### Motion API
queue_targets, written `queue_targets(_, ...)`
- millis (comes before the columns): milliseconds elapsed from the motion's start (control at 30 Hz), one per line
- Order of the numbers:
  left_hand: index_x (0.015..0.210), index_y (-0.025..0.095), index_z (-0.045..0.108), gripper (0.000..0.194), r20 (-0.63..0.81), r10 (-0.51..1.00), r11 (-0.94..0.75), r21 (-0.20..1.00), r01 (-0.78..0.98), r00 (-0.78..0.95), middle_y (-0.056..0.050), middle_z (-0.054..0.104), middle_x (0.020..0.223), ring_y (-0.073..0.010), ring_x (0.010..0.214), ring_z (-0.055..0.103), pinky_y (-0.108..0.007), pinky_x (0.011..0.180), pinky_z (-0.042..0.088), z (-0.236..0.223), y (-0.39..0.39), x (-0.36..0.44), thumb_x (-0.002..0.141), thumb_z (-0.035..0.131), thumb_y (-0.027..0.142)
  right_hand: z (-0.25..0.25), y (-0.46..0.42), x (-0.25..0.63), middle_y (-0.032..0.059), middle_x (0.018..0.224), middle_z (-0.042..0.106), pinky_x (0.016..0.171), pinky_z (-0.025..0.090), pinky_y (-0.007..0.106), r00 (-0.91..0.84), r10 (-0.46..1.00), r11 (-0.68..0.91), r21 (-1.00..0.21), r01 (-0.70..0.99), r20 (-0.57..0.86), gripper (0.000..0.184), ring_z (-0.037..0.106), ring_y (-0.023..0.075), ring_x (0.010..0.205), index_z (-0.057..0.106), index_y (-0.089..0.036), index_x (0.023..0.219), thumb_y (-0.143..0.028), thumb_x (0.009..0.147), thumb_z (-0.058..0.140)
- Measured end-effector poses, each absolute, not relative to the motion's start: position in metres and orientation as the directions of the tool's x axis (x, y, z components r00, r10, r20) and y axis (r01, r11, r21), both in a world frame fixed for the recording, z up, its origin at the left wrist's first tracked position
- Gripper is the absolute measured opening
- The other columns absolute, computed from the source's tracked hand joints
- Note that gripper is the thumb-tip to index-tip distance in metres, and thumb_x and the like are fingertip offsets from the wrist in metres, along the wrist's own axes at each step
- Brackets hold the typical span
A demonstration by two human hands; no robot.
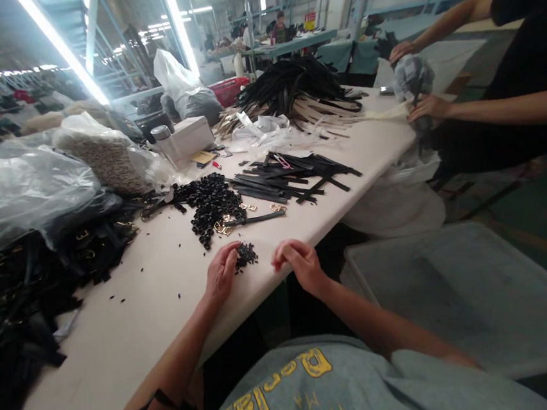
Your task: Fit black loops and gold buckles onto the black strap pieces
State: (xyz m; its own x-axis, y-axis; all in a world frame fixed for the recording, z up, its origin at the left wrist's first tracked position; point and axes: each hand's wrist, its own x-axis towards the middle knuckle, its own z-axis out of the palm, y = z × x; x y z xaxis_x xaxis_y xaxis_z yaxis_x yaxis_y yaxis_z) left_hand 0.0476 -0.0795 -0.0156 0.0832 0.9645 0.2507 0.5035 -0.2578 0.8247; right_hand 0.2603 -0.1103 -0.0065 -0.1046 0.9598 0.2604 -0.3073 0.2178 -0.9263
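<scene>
My left hand [222, 271] rests on its side on the table, fingers stretched and slightly curved against a small heap of tiny black pieces [247, 254]. It holds nothing that I can see. Over the table's near edge, right of that heap, is my right hand [301, 263] with its fingers curled in; whatever they may hold is hidden. Just beyond the heap lies a short black strap [258, 218] beside several gold buckles [221, 225]. Behind these spreads a pile of small black loops [212, 201]. Loose black strips [281, 182] lie to its right, with pink-handled snips [281, 160] on top.
Black straps with buckles [84, 249] and clear plastic bags [20, 190] cover the left side. A white box [192, 134], a flask [163, 138] and a large strip bundle [296, 90] stand farther back. At right, a co-worker's hands [426, 110] hold a grey wrapped bundle above a grey bin [456, 290].
</scene>
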Motion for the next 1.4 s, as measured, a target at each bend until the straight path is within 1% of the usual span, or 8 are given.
queue_targets(100, 0.11, 0.02, 0.066, 0.043, 0.265, 0.959, -0.277, 0.804, 0.526, 0.101, -0.007, 0.065, 0.118, -0.0238, 0.113, 0.057, -0.039, 0.101, 0.04, -0.02, -0.051, 0.054, 0.092, 0.039, 0.047, -0.042, -0.167, 0.274, 0.0037, 0.068, 0.065, 0.054, 0.047, 0.023, -0.275, 0.95, -0.253, -0.876, -0.412, -0.145, 0.035, 0.06, 0.0113, 0.054, 0.061, -0.014, 0.07, -0.04, 0.091, 0.051)
queue_targets(200, 0.109, 0.018, 0.067, 0.047, 0.247, 0.953, -0.304, 0.805, 0.509, 0.177, -0.007, 0.067, 0.114, -0.0235, 0.109, 0.059, -0.038, 0.097, 0.043, -0.019, -0.034, 0.062, 0.093, 0.035, 0.049, -0.072, -0.186, 0.275, 0.0084, 0.077, 0.07, 0.058, 0.05, 0.023, -0.31, 0.771, -0.631, -0.606, -0.485, -0.556, 0.035, 0.067, 0.0135, 0.064, 0.064, -0.011, 0.08, -0.037, 0.094, 0.044)
queue_targets(267, 0.106, 0.017, 0.069, 0.05, 0.219, 0.94, -0.323, 0.813, 0.483, 0.26, -0.007, 0.069, 0.109, -0.0227, 0.103, 0.061, -0.036, 0.093, 0.045, -0.015, -0.032, 0.068, 0.093, 0.033, 0.049, -0.081, -0.181, 0.27, 0.012, 0.083, 0.071, 0.067, 0.052, 0.026, -0.36, 0.662, -0.721, -0.426, -0.547, -0.658, 0.037, 0.07, 0.016, 0.074, 0.064, -0.008, 0.088, -0.032, 0.096, 0.037)
queue_targets(400, 0.094, 0.017, 0.072, 0.053, 0.133, 0.919, -0.3, 0.846, 0.44, 0.372, -0.007, 0.072, 0.099, -0.0219, 0.096, 0.063, -0.034, 0.09, 0.046, -0.008, -0.044, 0.078, 0.093, 0.031, 0.051, -0.081, -0.159, 0.249, 0.0139, 0.082, 0.071, 0.076, 0.053, 0.031, -0.48, 0.608, -0.752, -0.266, -0.603, -0.632, 0.037, 0.07, 0.0192, 0.08, 0.063, -0.006, 0.09, -0.027, 0.096, 0.034)
queue_targets(633, 0.083, 0.016, 0.072, 0.058, 0.042, 0.904, -0.228, 0.89, 0.396, 0.424, -0.007, 0.073, 0.085, -0.0218, 0.086, 0.065, -0.033, 0.084, 0.048, -0.003, -0.073, 0.089, 0.094, 0.027, 0.053, -0.075, -0.143, 0.22, 0.0093, 0.073, 0.068, 0.082, 0.053, 0.038, -0.543, 0.605, -0.75, -0.187, -0.634, -0.582, 0.024, 0.068, 0.0194, 0.073, 0.061, -0.01, 0.088, -0.024, 0.09, 0.042)
queue_targets(1100, 0.086, 0.019, 0.07, 0.043, 0.083, 0.755, -0.399, 0.845, 0.357, 0.65, -0.004, 0.07, 0.085, -0.0195, 0.079, 0.065, -0.027, 0.074, 0.05, -0.011, -0.1, 0.089, 0.094, 0.034, 0.041, -0.082, -0.133, 0.214, 0.0086, 0.067, 0.064, 0.058, 0.057, 0.035, -0.618, 0.539, -0.758, -0.011, -0.652, -0.572, 0.026, 0.066, 0.0199, 0.061, 0.061, -0.011, 0.08, -0.019, 0.085, 0.037)
queue_targets(1267, 0.09, 0.019, 0.071, 0.041, 0.131, 0.669, -0.497, 0.811, 0.309, 0.732, -0.007, 0.069, 0.087, -0.0202, 0.076, 0.064, -0.028, 0.069, 0.049, -0.01, -0.111, 0.098, 0.095, 0.033, 0.035, -0.089, -0.13, 0.212, 0.0067, 0.072, 0.066, 0.06, 0.057, 0.033, -0.599, 0.54, -0.764, -0.044, -0.644, -0.591, 0.024, 0.065, 0.0175, 0.062, 0.061, -0.011, 0.084, -0.011, 0.083, 0.037)
queue_targets(1400, 0.086, 0.019, 0.071, 0.044, 0.128, 0.621, -0.512, 0.813, 0.276, 0.773, -0.008, 0.069, 0.083, -0.0213, 0.077, 0.063, -0.03, 0.07, 0.049, -0.007, -0.128, 0.11, 0.095, 0.032, 0.037, -0.089, -0.139, 0.214, 0.0025, 0.061, 0.061, 0.052, 0.053, 0.028, -0.522, 0.658, -0.709, -0.213, -0.672, -0.542, 0.024, 0.06, 0.0152, 0.054, 0.06, -0.011, 0.079, -0.01, 0.084, 0.036)
